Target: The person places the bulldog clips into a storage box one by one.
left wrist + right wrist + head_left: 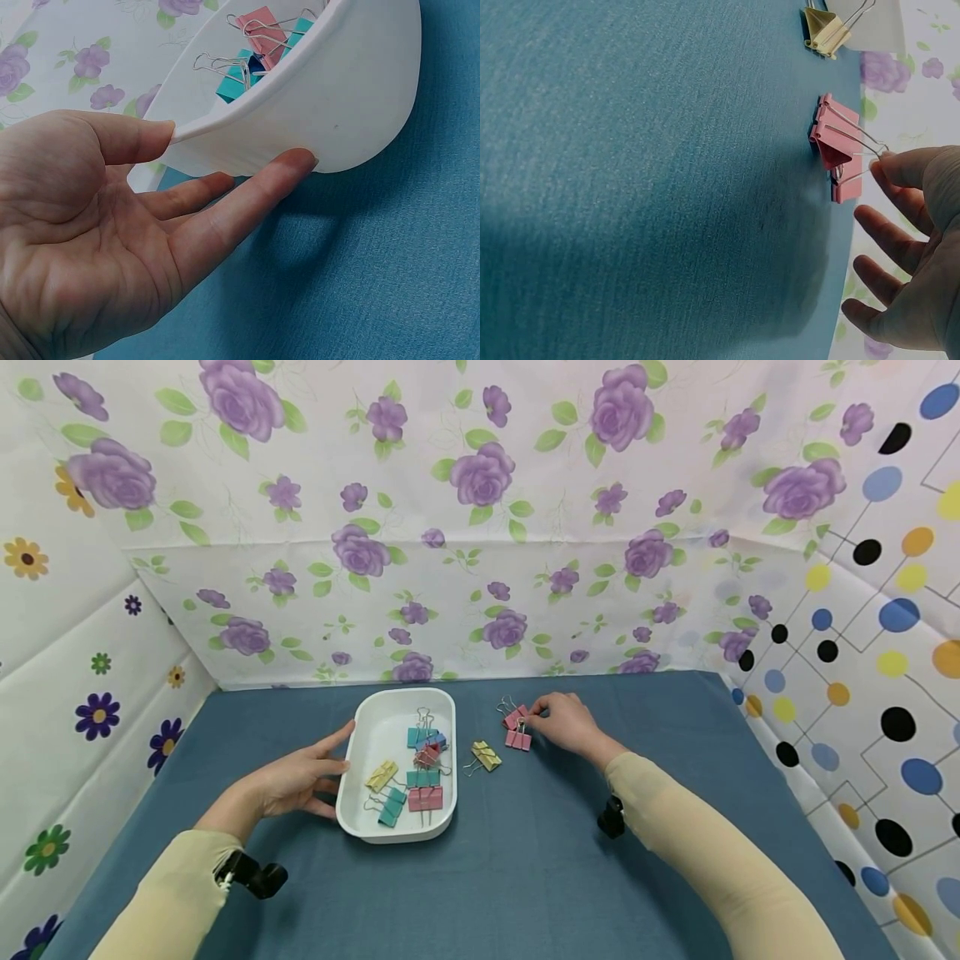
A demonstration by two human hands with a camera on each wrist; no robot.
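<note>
In the head view, my left hand (296, 779) is against the left side of a white plastic tub (347, 814). Its fairly straight fingers touch the outer wall, and the left wrist view shows the thumb (142, 137) at the rim. Inside the tub lie several binder clips, including a yellow clip (382, 776), a teal clip (392, 807) and a pink clip (425, 799). To the right, my right hand (564, 721) pinches a wire handle of a pink binder clip (518, 741) between thumb and index finger. A second pink binder clip (513, 717) is right behind it, partly overlapped.
A yellow binder clip (486, 756) lies on the blue cloth (525, 877) between the tub and the pink clips. Behind the table hangs a flowered cloth (450, 610); a dotted cloth (862, 693) stands along the right side.
</note>
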